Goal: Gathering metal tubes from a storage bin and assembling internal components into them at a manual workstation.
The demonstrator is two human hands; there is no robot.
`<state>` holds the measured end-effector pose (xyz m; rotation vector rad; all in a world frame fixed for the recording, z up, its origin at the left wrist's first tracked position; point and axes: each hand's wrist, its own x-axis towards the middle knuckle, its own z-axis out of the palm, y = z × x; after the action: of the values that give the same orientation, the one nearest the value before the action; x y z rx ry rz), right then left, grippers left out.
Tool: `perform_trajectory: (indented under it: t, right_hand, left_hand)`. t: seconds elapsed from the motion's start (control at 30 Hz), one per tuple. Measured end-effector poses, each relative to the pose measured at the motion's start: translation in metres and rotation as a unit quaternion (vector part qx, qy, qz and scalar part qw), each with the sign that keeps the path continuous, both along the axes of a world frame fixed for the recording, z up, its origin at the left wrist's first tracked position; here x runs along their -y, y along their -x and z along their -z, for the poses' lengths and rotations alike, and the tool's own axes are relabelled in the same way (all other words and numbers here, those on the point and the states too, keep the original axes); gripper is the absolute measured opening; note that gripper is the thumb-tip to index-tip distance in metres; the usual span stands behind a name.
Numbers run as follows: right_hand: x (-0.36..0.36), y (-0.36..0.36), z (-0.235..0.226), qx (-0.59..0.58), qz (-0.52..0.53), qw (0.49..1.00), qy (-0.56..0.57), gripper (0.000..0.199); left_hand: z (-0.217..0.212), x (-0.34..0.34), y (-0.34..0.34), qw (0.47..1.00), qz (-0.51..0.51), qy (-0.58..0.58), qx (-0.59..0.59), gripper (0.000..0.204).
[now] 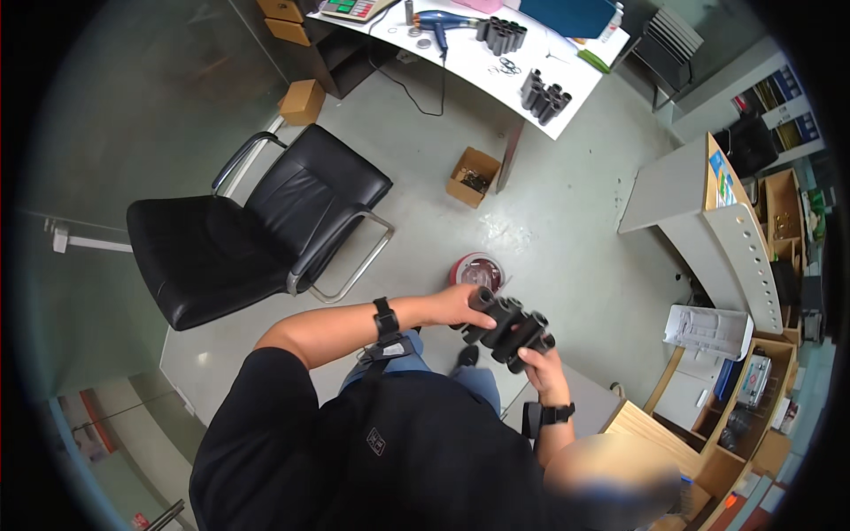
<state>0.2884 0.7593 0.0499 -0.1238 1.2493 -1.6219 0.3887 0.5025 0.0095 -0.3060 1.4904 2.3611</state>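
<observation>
Both my hands hold a cluster of black cylindrical tubes (505,320) in front of my body, with the tubes side by side. My left hand (462,305) is closed round the left end, its thumb lying over the near tubes. At the lower right end, my right hand (542,365) grips the same cluster, thumb on top and the other fingers mostly hidden. Just beyond the tubes, a red round bucket (478,273) stands on the floor. Two similar clusters of black tubes (501,37) and upright black tubes (544,97) rest on the white table ahead.
On the white table (560,122) lie a blue hair dryer (447,21), scissors (506,67) and a scale (352,9). An open cardboard box (474,177) is by the table leg. A black chair (266,221) stands left; wooden shelving (739,442) and a white basket (708,330) are right.
</observation>
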Motion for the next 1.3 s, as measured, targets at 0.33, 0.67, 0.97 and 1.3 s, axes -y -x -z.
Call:
perform_trajectory:
  t: [0.33,0.67,0.97,1.3]
  right_hand:
    - [0.221,0.061,-0.027,-0.021,-0.156,0.987,0.029,0.048]
    - [0.399,0.192,0.0,-0.092,-0.185,0.977,0.052,0.035]
    - [0.526,0.319,0.012,-0.103,-0.127,0.987,0.008,0.034]
    - [0.627,0.421,0.064,-0.14,0.055,0.989,0.006,0.035]
  left_hand:
    - [-0.047,0.169,-0.011,0.987,-0.155,0.015,0.036,0.041]
    - [-0.026,0.335,0.118,0.978,-0.191,0.065,0.052,0.039]
    - [-0.024,0.468,0.277,0.976,-0.181,0.097,0.074,0.04]
    - [0.022,0.583,0.447,0.988,-0.087,0.12,0.038,0.036]
